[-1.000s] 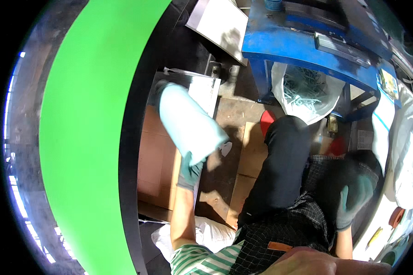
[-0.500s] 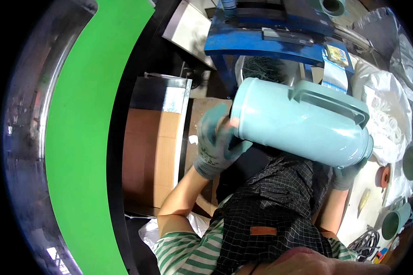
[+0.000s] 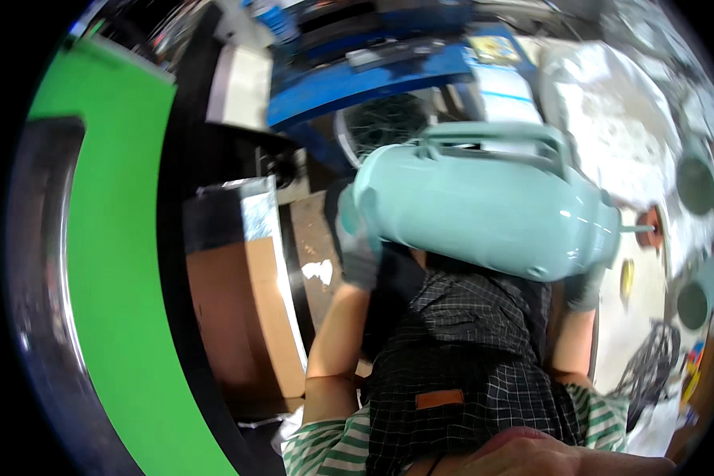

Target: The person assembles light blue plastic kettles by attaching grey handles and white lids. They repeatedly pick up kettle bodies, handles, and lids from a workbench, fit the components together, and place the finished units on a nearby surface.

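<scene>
A pale teal thermos jug [image 3: 468, 206] with a long side handle [image 3: 496, 131] lies sideways across the front of my body. Its wide base points left and its narrower neck end right; a thin spout-like piece sticks out there. My left hand [image 3: 360, 247], in a grey and teal glove, is pressed against the base and grips that end, though blurred. Under the neck end, my right hand [image 3: 584, 289] supports the jug; most of its fingers are hidden behind the body.
Left of me stand an open cardboard box [image 3: 234, 317] and a green surface [image 3: 119, 238]. Ahead is a blue bench [image 3: 365, 89] above a tub of dark strips [image 3: 385, 127]. Right lie a white bag of pale rings [image 3: 611, 131], teal cylinders [image 3: 694, 305], tape [image 3: 650, 228] and cable [image 3: 650, 361].
My left hand, earlier with fingers spread at the base, now closes against it. The jug sits further left in the view and more level. The whole view has shifted with my head.
</scene>
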`<action>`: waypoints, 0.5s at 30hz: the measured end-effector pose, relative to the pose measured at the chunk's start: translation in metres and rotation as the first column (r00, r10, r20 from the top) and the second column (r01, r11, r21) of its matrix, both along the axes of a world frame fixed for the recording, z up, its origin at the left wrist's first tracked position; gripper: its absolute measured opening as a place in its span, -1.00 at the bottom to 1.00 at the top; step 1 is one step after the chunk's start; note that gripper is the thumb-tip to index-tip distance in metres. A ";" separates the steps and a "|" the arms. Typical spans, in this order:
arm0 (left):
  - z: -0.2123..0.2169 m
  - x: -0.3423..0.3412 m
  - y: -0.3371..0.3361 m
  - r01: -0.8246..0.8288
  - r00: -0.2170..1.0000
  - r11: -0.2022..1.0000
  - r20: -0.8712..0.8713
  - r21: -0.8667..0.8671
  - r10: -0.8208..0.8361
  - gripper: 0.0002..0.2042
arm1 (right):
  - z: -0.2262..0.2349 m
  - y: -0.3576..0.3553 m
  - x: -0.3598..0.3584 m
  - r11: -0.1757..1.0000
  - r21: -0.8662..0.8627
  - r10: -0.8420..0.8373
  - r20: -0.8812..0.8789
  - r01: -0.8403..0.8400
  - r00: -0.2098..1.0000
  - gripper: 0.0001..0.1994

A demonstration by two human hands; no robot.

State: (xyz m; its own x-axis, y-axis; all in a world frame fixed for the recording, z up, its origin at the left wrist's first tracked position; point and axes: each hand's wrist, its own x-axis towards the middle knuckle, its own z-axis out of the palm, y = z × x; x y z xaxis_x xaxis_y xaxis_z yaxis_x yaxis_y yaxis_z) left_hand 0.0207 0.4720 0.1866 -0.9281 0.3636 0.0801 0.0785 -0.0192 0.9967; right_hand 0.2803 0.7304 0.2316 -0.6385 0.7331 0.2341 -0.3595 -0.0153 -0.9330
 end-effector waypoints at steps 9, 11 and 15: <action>0.034 0.044 0.060 0.310 0.949 0.931 -0.115 0.193 -0.292 -0.42 | 0.008 -0.056 -0.062 0.860 0.507 -0.042 0.171 -0.052 0.984 -0.12; 0.066 0.065 0.047 0.371 0.725 0.900 -0.534 -0.229 -0.435 -0.20 | 0.010 -0.070 -0.066 0.816 0.575 -0.078 0.223 -0.066 0.972 -0.22; 0.095 0.078 0.021 0.052 0.458 0.825 -0.721 -0.563 -0.520 -0.45 | -0.002 -0.091 -0.077 0.703 0.703 -0.059 0.214 -0.111 0.975 -0.25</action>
